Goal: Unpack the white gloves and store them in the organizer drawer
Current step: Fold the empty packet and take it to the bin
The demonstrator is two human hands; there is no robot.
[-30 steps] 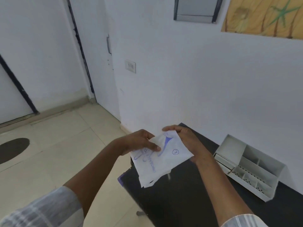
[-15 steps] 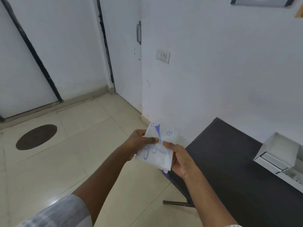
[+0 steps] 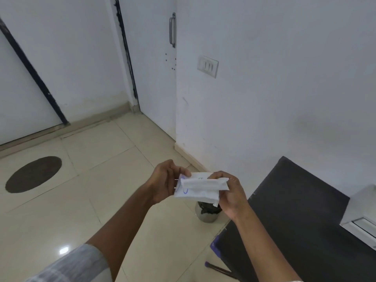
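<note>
I hold a white paper glove packet (image 3: pixel 198 189) with blue print in both hands, folded flat and lying roughly level, over the floor left of the black table (image 3: pixel 295 210). My left hand (image 3: pixel 165 181) pinches its left end. My right hand (image 3: pixel 232 195) grips its right end from below. The gloves themselves are hidden inside the wrapper. Only a corner of the white organizer (image 3: pixel 364 216) shows at the right edge, on the table.
A small metal bin with a dark liner (image 3: pixel 207 211) stands on the tiled floor right under the packet. A dark round mat (image 3: pixel 33 174) lies at the left. White wall with a switch plate (image 3: pixel 207 66) and a door (image 3: pixel 156 58) are ahead.
The view has swung left, away from the table and organizer. The packet went from upright and spread to folded and level, held lower over the bin, which has come into view.
</note>
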